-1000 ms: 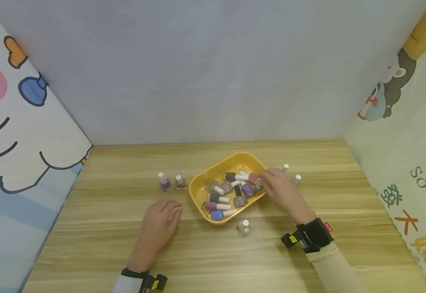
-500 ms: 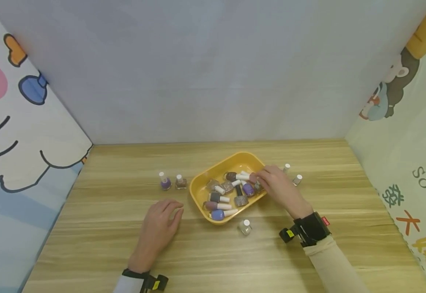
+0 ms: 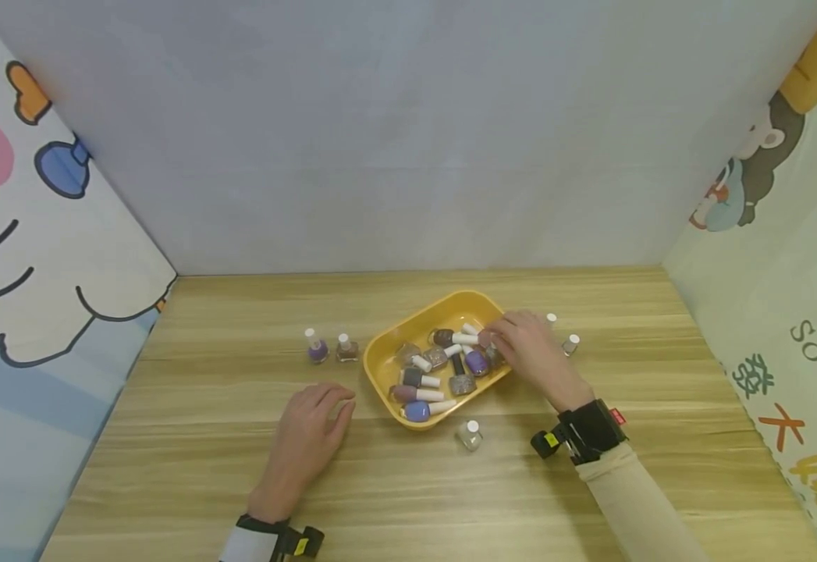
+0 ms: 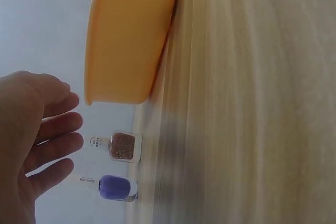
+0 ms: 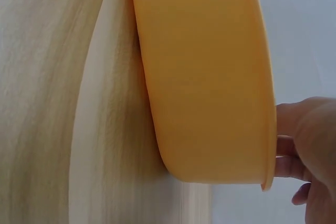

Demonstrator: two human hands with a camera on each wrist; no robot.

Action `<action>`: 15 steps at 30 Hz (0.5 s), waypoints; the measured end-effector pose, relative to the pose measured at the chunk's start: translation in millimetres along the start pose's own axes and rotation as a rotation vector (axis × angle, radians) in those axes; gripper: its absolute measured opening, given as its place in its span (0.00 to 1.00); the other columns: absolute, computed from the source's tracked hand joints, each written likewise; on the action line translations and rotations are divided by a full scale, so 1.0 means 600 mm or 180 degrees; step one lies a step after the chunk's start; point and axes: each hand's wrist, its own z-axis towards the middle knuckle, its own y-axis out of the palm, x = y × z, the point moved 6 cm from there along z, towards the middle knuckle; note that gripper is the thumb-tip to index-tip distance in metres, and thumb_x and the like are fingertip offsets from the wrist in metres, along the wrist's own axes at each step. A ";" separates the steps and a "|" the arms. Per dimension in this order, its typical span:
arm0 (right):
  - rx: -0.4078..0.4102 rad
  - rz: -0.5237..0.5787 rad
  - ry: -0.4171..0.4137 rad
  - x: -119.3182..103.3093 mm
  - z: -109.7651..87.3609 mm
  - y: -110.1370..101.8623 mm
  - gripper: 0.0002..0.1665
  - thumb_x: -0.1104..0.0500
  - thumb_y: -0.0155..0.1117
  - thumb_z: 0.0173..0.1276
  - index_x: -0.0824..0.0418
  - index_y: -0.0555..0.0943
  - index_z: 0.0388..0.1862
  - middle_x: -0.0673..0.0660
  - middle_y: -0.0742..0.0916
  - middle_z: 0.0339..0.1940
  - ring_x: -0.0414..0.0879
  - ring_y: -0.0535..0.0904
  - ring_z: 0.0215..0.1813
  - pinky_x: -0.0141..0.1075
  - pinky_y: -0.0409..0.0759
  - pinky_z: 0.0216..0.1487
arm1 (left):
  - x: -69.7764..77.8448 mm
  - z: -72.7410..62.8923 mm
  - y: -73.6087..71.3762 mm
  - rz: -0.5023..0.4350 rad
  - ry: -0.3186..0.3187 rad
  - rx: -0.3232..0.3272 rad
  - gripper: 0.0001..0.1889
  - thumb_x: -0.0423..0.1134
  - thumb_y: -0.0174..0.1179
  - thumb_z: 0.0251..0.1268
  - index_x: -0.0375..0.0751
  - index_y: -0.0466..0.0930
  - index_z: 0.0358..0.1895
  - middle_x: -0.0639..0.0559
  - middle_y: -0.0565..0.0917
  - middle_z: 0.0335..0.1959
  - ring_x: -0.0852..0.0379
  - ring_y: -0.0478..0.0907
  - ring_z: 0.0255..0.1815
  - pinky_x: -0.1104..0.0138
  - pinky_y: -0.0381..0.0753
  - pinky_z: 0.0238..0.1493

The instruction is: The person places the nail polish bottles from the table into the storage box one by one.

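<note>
Fingers of my left hand (image 3: 305,433) hang loosely curved — thumb apart — left of the yellow tray (image 3: 474,306). My right hand (image 3: 533,353) bends over its right rim, fingertips at the nail-polish bottles (image 3: 436,358) inside; whether pinching, I cannot tell.

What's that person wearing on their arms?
The right wrist strap is black with a little red tag; the left wrist strap is black too. Each carries a small black gadget with a yellow label. The right sleeve is cream, the left sleeve whitish. No gloves!
</note>
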 end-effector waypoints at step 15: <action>-0.0314 -0.0089 0.0151 0.002 0.014 0.017 0.13 0.57 0.70 0.71 0.61 0.87 0.52 0.58 0.90 0.47 0.54 0.82 0.49 0.49 0.76 0.54 | 0.002 -0.002 0.000 -0.0008 0.0005 -0.0023 0.08 0.32 0.74 0.58 0.39 0.87 0.40 0.47 0.88 0.39 0.47 0.86 0.42 0.52 0.86 0.48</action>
